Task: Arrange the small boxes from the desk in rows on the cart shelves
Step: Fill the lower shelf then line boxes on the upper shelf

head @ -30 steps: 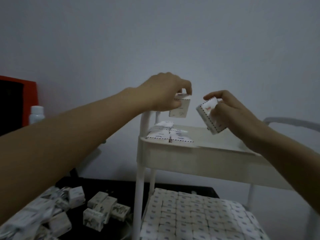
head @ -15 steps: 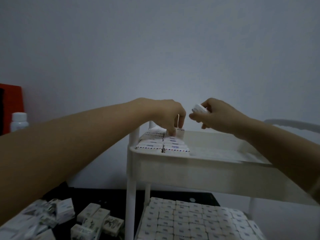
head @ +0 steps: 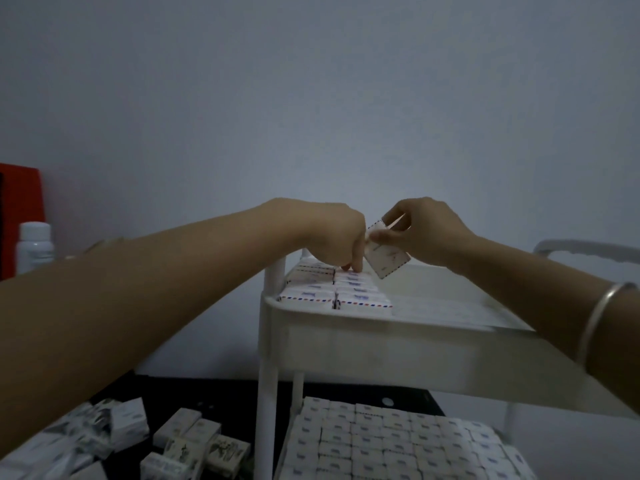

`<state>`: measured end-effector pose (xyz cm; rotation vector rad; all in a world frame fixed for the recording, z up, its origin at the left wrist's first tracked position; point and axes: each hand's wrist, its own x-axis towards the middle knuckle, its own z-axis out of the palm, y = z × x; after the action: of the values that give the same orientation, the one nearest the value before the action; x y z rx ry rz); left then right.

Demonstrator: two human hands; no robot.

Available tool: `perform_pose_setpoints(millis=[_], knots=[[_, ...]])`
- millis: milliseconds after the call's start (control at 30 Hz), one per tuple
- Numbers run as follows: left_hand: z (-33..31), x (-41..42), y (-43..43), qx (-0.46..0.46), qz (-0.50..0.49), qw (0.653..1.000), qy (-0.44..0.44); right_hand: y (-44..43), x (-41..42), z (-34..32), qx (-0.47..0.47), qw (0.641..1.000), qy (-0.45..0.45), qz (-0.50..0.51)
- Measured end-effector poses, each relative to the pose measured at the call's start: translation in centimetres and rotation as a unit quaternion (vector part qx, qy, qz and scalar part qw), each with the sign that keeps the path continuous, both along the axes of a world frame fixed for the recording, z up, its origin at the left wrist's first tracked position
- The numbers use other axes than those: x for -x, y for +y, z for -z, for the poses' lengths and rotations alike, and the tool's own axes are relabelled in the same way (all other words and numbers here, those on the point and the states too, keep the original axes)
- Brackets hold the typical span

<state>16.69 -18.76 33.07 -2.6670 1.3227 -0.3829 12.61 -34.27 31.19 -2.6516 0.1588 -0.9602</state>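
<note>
White plastic top shelf of the cart carries two short rows of boxes at its left end. The left hand is over that end, fingers bent down, tips touching the rearmost boxes; whether they pinch one cannot be told. The right hand pinches a tilted box between thumb and fingers, just above the shelf, beside the rows. Below the shelf sits a packed layer; loose boxes lie lower left of it.
</note>
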Motion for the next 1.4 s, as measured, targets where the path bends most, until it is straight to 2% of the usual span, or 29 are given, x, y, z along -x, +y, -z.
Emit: perform_pose_setpoints(millis=[133, 300, 467, 533, 633, 700, 733, 800, 867, 933, 967, 1000, 1067, 1167, 1233, 1333, 1400], knots=[[-0.1, 0.4, 0.5, 0.01, -0.002, 1.0, -0.007, -0.1, -0.3, 0.5, -0.023, 1.0, 0.012, 0.003], [0.0, 0.7, 1.1, 0.004, -0.005, 1.0, 0.002, 0.3, -0.4, 0.4, 0.008, 1.0, 0.012, 0.019], [0.3, 1.2, 1.5, 0.015, -0.004, 1.0, 0.005, 1.8, -0.9, 1.2, -0.082, 0.984, 0.139, -0.077], [0.6, 1.3, 1.8, 0.022, -0.001, 0.999, -0.041, 2.2, -0.9, 1.4, -0.104, 0.974, 0.186, -0.074], [1.5, 1.5, 2.2, 0.059, 0.033, 0.985, -0.157, 2.4, -0.6, 1.4, -0.121, 0.961, 0.242, -0.058], [2.0, 1.8, 2.8, 0.129, 0.084, 0.967, -0.201, 2.5, -0.1, 1.4, -0.05, 0.964, 0.26, -0.037], [2.2, 2.1, 3.5, 0.18, 0.113, 0.955, -0.209, 2.6, 0.2, 1.3, 0.035, 0.97, 0.242, -0.009], [2.8, 2.7, 5.4, 0.285, 0.161, 0.921, -0.213, 3.4, 1.2, 1.2, 0.168, 0.977, 0.13, 0.032], [4.1, 3.3, 8.1, 0.388, 0.187, 0.874, -0.226, 5.6, 3.1, 1.3, 0.162, 0.987, -0.018, -0.008], [6.3, 3.7, 11.5, 0.468, 0.158, 0.829, -0.261, 8.4, 5.1, 2.0, 0.093, 0.983, -0.131, -0.087], [7.7, 3.9, 13.3, 0.495, 0.129, 0.813, -0.279, 10.1, 6.0, 2.5, 0.073, 0.976, -0.16, -0.126], [9.4, 3.9, 15.2, 0.513, 0.098, 0.803, -0.287, 11.9, 6.8, 3.2, 0.065, 0.969, -0.172, -0.163], [13.5, 3.8, 18.7, 0.523, 0.035, 0.806, -0.275, 15.5, 7.6, 4.9, 0.045, 0.956, -0.166, -0.237], [21.1, 3.0, 23.7, 0.503, -0.084, 0.833, -0.215, 20.4, 6.8, 8.7, 0.05, 0.942, -0.107, -0.315], [26.2, 2.8, 26.5, 0.488, -0.156, 0.841, -0.175, 22.5, 4.8, 11.8, 0.068, 0.941, -0.054, -0.327], [31.7, 2.7, 29.4, 0.474, -0.205, 0.852, -0.09, 24.1, 0.1, 16.5, 0.065, 0.948, 0.038, -0.308], [33.6, 2.2, 30.1, 0.45, -0.223, 0.864, -0.042, 24.3, -3.8, 19.5, 0.015, 0.96, 0.112, -0.257]])
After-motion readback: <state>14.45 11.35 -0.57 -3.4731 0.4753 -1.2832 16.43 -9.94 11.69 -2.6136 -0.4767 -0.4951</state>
